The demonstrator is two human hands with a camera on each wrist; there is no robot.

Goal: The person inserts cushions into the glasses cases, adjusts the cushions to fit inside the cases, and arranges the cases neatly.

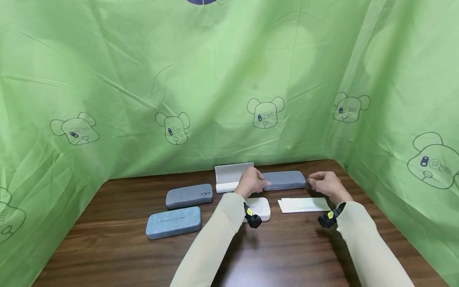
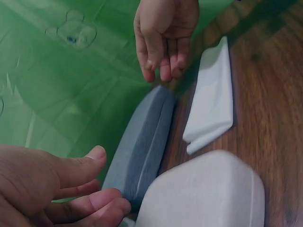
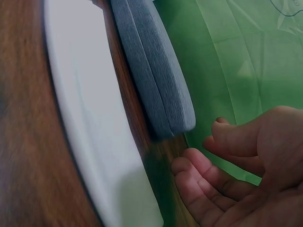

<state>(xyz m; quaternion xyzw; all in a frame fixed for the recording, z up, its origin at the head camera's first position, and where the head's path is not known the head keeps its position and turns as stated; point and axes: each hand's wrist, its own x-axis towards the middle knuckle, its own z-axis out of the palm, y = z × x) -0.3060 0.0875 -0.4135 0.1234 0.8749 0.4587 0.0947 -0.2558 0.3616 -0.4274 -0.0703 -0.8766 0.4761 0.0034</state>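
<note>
A grey-blue glasses case [image 1: 285, 180] lies lengthwise near the back edge of the table, between my two hands. At its left end is my left hand [image 1: 252, 181], its thumb and fingers parted and the fingertips right at the case's end in the left wrist view. Just off the right end hovers my right hand [image 1: 328, 185], fingers loosely bent, with a gap to the case in the right wrist view. A white flat folded piece [image 1: 304, 205] lies in front of the case. Partly hidden by my left wrist is a white glasses case [image 1: 261, 209].
Behind my left hand stands an opened white case [image 1: 229, 175]. To the left lie a grey glasses case [image 1: 188, 196] with a glasses print and a light blue case [image 1: 173, 223]. A green printed curtain [image 1: 222, 131] hangs along the table's back and sides.
</note>
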